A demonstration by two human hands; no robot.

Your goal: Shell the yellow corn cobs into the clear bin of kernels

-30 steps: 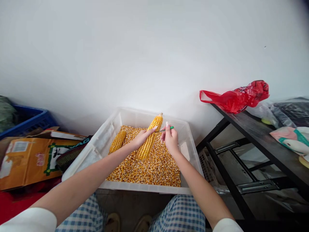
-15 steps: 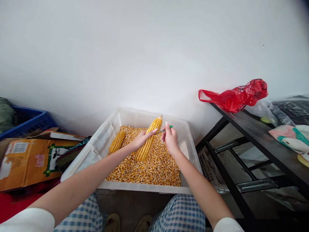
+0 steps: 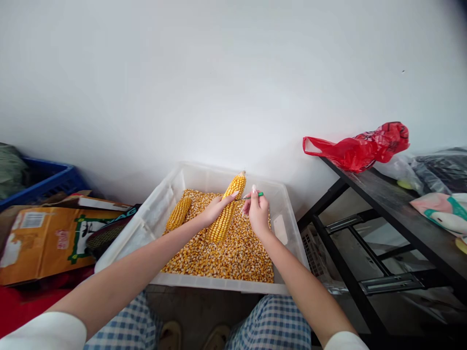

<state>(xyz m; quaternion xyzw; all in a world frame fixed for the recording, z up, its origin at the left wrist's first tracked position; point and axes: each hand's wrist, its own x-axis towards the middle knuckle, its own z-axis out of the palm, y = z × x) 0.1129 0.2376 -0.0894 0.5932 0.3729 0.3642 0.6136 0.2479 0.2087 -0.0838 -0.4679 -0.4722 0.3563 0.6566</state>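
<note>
A yellow corn cob (image 3: 221, 226) is held at a slant over the bin, its kernels mostly in place. My left hand (image 3: 216, 209) is closed around its middle, with the thumb lying across the front. Close by on the right, my right hand (image 3: 257, 209) pinches a thin tool with a green handle (image 3: 260, 194); its slim shaft points left at the cob, and the tip is too small to make out. Loose corn kernels (image 3: 226, 265) fill the bottom of the translucent plastic bin (image 3: 153, 204). A second corn cob (image 3: 178, 214) rests on the kernels at the left.
A black metal rack (image 3: 386, 194) stands at the right, with a red plastic bag (image 3: 365, 148) on its corner. To the left are an orange cardboard box (image 3: 47, 243) and a blue crate (image 3: 47, 180). A white wall (image 3: 219, 82) rises behind the bin.
The view has shifted slightly. My left hand keeps its hold on the cob, and the green-handled tool beside it has turned a little flatter.
</note>
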